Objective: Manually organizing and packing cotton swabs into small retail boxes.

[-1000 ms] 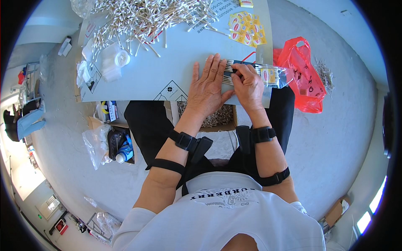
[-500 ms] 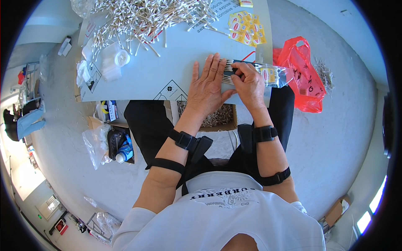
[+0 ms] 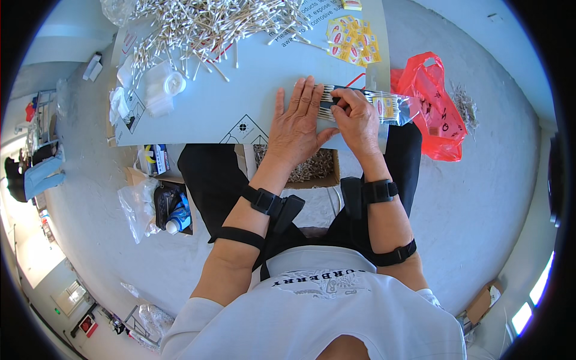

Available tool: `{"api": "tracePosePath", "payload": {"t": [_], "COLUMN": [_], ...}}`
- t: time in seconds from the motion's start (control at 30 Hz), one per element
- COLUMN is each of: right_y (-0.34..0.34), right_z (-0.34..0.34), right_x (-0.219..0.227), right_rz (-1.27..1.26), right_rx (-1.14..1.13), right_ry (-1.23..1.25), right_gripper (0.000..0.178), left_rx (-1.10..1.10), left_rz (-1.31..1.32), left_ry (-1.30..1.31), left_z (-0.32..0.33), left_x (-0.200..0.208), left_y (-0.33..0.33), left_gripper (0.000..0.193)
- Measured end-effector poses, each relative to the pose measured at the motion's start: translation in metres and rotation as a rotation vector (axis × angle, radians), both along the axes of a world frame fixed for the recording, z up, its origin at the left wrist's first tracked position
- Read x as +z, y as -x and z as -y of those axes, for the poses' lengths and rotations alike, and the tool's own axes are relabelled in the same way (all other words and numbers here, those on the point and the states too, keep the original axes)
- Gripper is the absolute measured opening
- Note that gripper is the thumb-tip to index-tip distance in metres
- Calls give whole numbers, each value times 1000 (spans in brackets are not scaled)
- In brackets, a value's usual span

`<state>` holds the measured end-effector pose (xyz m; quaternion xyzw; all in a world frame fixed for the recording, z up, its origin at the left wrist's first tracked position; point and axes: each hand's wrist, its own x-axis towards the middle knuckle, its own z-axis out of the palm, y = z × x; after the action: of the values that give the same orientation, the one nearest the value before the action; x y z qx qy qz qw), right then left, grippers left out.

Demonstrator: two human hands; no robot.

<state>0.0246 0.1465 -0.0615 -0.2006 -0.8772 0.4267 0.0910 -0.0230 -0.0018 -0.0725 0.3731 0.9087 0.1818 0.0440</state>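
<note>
My left hand [image 3: 293, 123] lies flat with its fingers stretched out, their tips at the left end of a flat clear plastic bag of cotton swabs [image 3: 396, 108]. My right hand [image 3: 359, 125] is closed over the middle of that bag, thumb and fingers pinched on it; the exact grip is partly hidden under the knuckles. Rows of swabs and a small yellow label show through the plastic. The bag rests along the near right edge of the table, its right end reaching past it. Farther off, a big heap of loose cotton swabs [image 3: 207, 27] covers the table's back left.
Several yellow labels [image 3: 354, 42] lie at the table's back right. Clear plastic sleeves [image 3: 159, 90] with a round white piece sit at left on the table [image 3: 204, 114]. A red plastic bag [image 3: 441, 120] stands right of it. Below is a cardboard box [image 3: 327, 180] of swabs.
</note>
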Motion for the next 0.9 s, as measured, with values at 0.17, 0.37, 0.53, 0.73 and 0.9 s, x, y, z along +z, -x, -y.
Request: {"api": "tracePosePath", "payload": {"t": [0.17,0.37,0.53,0.73,0.9], "right_y": [-6,-8,-6,-7,-8], "right_z": [4,7,5,4,-4], "right_x": [-2,-5,-5,-5,3], "right_rz": [-55,-123,-99,-78,-79], "right_rx": [-21,-34,-26,-29,48], "right_ry": [49,-9,-18,-4,82], "right_gripper": [23,19,14,16,24], "left_rx": [1,-5,0,-3,-1], "left_rz": [16,7,-3,-2,-2], "left_ry": [-20,-8,-20,-16,-8], "left_z": [0,-1,-1,-2,0], "left_x": [2,5,3,4,3], "left_y": [0,1,0,0,0], "left_gripper": [91,90,89,89,90]}}
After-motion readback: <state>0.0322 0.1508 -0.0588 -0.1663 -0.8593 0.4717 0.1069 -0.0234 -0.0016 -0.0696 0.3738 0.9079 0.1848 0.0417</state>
